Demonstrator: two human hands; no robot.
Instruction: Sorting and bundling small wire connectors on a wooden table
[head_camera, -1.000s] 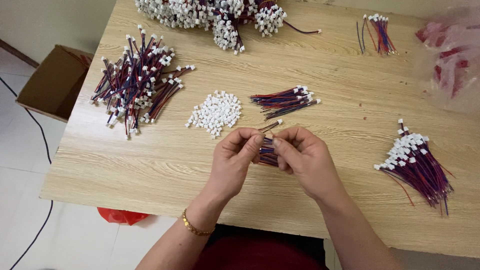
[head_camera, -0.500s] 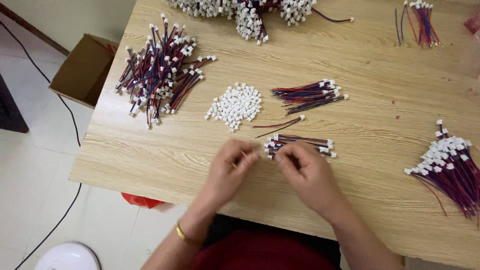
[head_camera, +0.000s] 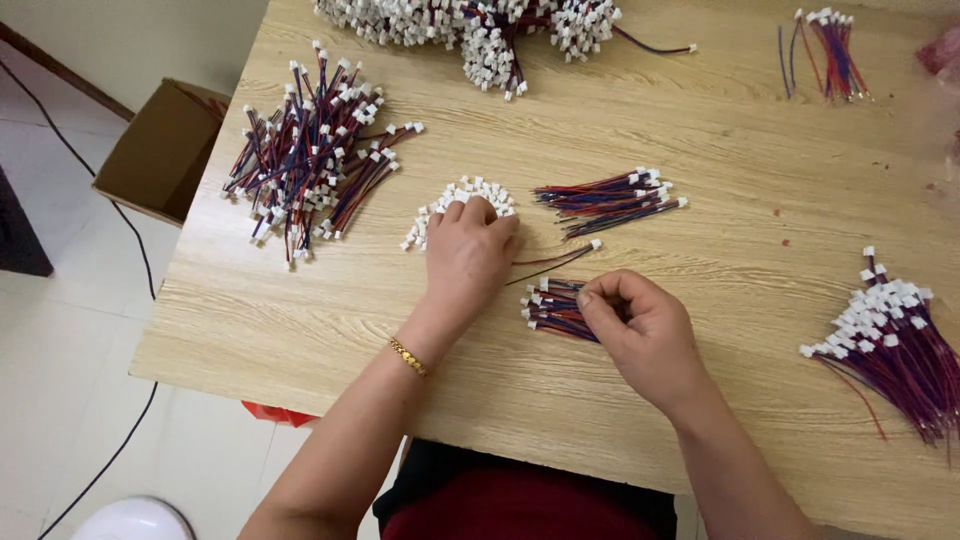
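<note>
My left hand (head_camera: 468, 250) lies palm down on the wooden table (head_camera: 720, 130), its fingertips resting on a small heap of loose white connector housings (head_camera: 478, 189). What its fingers hold is hidden. My right hand (head_camera: 640, 325) is curled, thumb and forefinger pinched on the wires at the right end of a small bundle of red, blue and black wires (head_camera: 548, 305) that lies on the table. A single loose wire (head_camera: 556, 259) with a white end lies between the two hands.
More wire bundles lie around: one behind the hands (head_camera: 610, 195), a big one at the left (head_camera: 310, 150), a heap at the far edge (head_camera: 470, 25), one at the right (head_camera: 890, 330), a small one far right (head_camera: 830, 40). A cardboard box (head_camera: 165, 150) stands on the floor to the left.
My hands have come apart. The left has reached forward onto the heap of white connectors. The right has stayed at the small wire bundle, which now lies on the table.
</note>
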